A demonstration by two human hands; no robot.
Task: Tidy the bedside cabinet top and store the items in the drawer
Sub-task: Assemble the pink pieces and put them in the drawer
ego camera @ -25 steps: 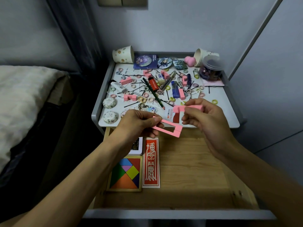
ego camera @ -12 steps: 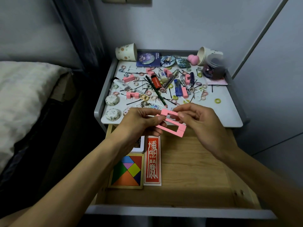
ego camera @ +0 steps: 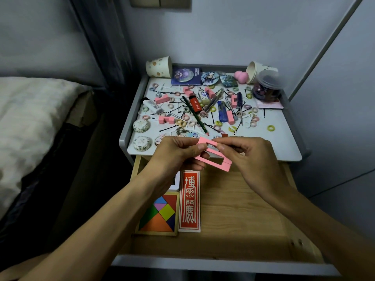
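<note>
My left hand (ego camera: 174,153) and right hand (ego camera: 249,157) meet above the front edge of the bench (ego camera: 280,138). Both pinch the pink frames (ego camera: 215,162) (two pieces, as far as I can tell, one crossing the other), with thumbs and fingers curled onto them. The frames hang in the air over the back of the open drawer (ego camera: 233,209). In the drawer a tangram (ego camera: 160,216) and a red card (ego camera: 189,201) lie side by side at the left. The bench is strewn with pink blocks (ego camera: 162,99), rings (ego camera: 271,128) and a pencil (ego camera: 194,115).
</note>
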